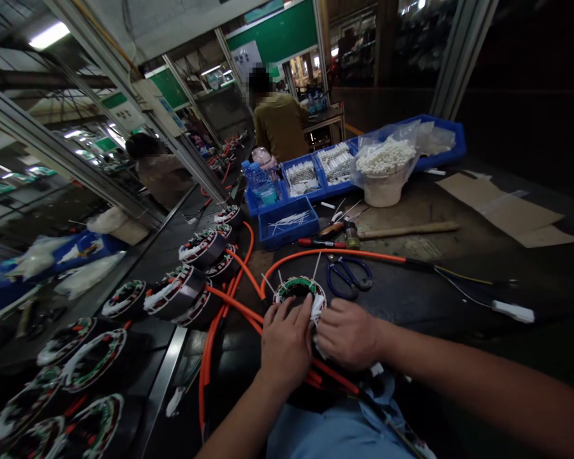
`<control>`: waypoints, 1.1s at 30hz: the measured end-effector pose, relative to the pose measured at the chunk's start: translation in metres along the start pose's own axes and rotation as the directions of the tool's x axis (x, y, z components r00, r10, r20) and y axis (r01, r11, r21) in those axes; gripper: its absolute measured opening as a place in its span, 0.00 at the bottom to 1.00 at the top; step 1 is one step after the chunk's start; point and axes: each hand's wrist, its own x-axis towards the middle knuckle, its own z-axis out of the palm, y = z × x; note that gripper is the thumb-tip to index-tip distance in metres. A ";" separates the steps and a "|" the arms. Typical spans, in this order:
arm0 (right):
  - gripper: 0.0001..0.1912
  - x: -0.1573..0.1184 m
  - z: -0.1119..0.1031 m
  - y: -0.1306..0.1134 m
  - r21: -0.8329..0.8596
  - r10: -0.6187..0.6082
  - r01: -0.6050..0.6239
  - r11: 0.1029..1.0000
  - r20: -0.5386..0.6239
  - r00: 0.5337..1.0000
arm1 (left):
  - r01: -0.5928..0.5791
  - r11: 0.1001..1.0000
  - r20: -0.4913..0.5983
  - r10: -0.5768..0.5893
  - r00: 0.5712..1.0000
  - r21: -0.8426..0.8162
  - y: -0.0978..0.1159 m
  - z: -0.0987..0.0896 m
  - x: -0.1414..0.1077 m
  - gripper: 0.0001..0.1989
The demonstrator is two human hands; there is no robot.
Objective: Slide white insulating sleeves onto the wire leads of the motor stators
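The wound ring lay near the front edge of the workbench. The left hand rested over its rim; the right hand was curled at its right side. Whether either one grasped it, I could not tell. Blue-handled scissors lay just beyond.

On the surface, scissors were laid right of the ring, a hammer behind them; other rings were stacked left.
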 end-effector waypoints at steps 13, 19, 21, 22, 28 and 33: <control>0.09 0.011 0.006 0.039 0.478 0.430 -0.474 0.740 0.205 0.879 | 0.033 0.996 -0.072 -0.038 0.997 -0.079 -0.008 -0.003 -0.001 0.17; 0.05 0.012 0.005 0.019 0.170 0.316 -0.386 0.907 0.334 0.888 | -0.090 0.986 0.052 0.098 0.994 -0.139 -0.024 -0.007 0.002 0.09; 0.06 0.018 0.013 0.022 0.092 0.330 -0.379 0.921 0.334 0.883 | -0.113 0.982 0.053 0.122 0.991 -0.150 -0.026 -0.004 0.003 0.10; 0.06 0.021 0.017 0.024 0.074 0.338 -0.382 0.921 0.334 0.880 | -0.127 0.979 0.051 0.136 0.989 -0.159 -0.026 -0.001 0.003 0.10; 0.06 0.037 0.031 0.039 0.084 0.280 -0.340 0.937 0.401 0.872 | -0.152 0.971 0.045 0.162 0.986 -0.184 -0.028 -0.003 0.005 0.11; 0.07 0.034 0.029 0.046 0.217 0.277 -0.361 0.907 0.341 0.899 | -0.183 0.963 0.224 0.225 0.948 -0.196 -0.029 -0.020 0.006 0.09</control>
